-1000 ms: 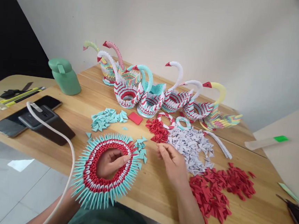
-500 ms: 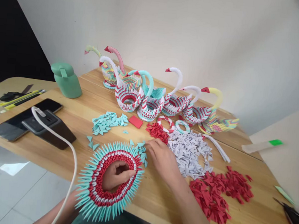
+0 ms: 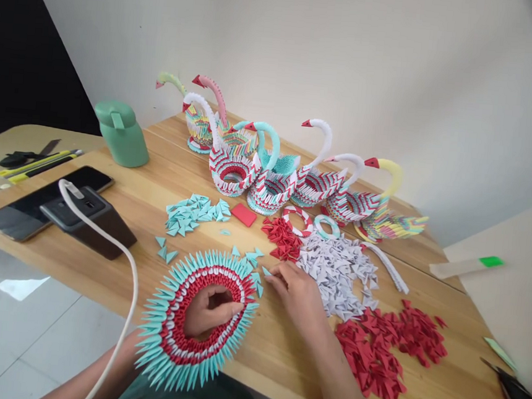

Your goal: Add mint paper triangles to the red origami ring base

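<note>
My left hand [image 3: 211, 311] reaches up through the middle of a folded-paper ring [image 3: 170, 331], its thumb and fingers closed on the ring's right side. Red and white rows line the ring inside, and turquoise points stand out around its edge, except for a short stretch at the upper right where red shows. In my right hand [image 3: 296, 292], thumb and forefinger pinch one turquoise paper triangle [image 3: 266, 271] just right of the ring. Several loose turquoise triangles [image 3: 252, 257] lie beside it on the table.
Piles of turquoise [image 3: 190, 213], white [image 3: 334, 267] and red triangles [image 3: 376, 352] cover parts of the table. Several paper swans [image 3: 274, 188] stand behind. A power bank [image 3: 90, 218] with a white cable [image 3: 130, 287], a phone [image 3: 17, 215] and a green bottle [image 3: 125, 137] are at left.
My right hand has drawn back slightly right and down from the loose turquoise triangles, and a triangle now shows in its fingertips. My left hand still holds the ring.
</note>
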Tool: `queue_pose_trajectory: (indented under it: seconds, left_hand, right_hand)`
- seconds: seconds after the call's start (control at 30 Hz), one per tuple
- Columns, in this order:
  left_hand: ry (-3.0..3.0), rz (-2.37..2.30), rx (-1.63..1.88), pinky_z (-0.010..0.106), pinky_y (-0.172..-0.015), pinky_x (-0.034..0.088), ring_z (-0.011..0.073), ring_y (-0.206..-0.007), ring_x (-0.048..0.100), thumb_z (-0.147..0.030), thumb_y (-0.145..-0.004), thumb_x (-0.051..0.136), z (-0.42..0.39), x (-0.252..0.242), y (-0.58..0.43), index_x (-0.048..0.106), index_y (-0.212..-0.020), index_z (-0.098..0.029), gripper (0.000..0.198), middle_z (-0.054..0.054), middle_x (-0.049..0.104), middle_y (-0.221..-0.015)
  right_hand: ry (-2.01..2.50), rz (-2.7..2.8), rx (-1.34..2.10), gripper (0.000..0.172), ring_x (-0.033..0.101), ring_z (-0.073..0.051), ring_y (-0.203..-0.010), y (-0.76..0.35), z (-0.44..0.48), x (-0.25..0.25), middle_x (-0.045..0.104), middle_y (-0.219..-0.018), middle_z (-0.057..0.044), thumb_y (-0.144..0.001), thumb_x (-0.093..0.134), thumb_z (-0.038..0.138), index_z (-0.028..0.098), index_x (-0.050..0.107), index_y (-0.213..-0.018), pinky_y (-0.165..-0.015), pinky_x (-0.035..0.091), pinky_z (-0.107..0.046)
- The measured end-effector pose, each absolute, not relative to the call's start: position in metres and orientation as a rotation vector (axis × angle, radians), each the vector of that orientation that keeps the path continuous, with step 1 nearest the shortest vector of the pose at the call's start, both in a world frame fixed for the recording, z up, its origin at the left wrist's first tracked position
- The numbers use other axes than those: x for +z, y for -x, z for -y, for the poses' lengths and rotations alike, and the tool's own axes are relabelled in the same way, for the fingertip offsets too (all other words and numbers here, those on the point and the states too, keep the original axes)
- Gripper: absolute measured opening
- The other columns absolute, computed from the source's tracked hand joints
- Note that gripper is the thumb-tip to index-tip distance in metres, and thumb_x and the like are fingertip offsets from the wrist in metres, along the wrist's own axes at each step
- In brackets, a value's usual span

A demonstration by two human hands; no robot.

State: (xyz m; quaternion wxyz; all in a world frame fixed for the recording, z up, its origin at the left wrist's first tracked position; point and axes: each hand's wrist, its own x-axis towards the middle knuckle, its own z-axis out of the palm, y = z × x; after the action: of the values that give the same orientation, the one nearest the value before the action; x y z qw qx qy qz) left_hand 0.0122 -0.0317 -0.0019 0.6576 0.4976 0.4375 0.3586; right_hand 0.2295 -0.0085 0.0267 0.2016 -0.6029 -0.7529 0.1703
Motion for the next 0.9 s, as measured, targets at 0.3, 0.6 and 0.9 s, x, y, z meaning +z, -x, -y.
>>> queue_pose_trajectory:
  seconds: [0.3,0.6,0.9]
  left_hand:
    - [-1.289,-0.937,0.764,0.035,-0.068,0.051,0.0234,-0.071,0.058,-0.038,-0.082,0.065,0.0238,0.0059,-0.0033,0.067,-0.071,-0.019,0.022,0.006,0.067,-0.073]
    - [-1.230,-0.906,0.755,0.034,-0.071,0.049,0.0221,-0.074,0.058,-0.043,-0.083,0.065,0.0249,-0.0019,-0.0026,0.065,-0.072,-0.019,0.026,0.005,0.064,-0.072]
    - [-1.171,-0.945,0.778,0.027,-0.057,0.043,0.0135,-0.057,0.046,-0.042,-0.069,0.075,0.0222,0.0041,-0.0093,0.053,-0.057,-0.016,0.037,0.000,0.049,-0.056]
  right_hand:
    - [1.605,1.567,1.028,0.014,0.064,-0.018,-0.072,-0.2312,0.0166,0.0260,0.068,-0.076,0.000,-0.089,0.059,0.037,0.023,0.060,-0.089,-0.069,0.049,-0.030]
    - [1.596,1.767,0.765,0.013,0.065,-0.021,-0.080,-0.2352,0.0160,0.0227,0.071,-0.086,-0.003,-0.092,0.055,0.027,0.023,0.067,-0.089,-0.074,0.049,-0.034]
    - [1.385,2.165,0.537,0.028,0.061,-0.024,-0.107,-0.2282,0.0107,0.0207,0.069,-0.113,-0.007,-0.094,0.053,0.015,0.027,0.068,-0.115,-0.092,0.048,-0.040]
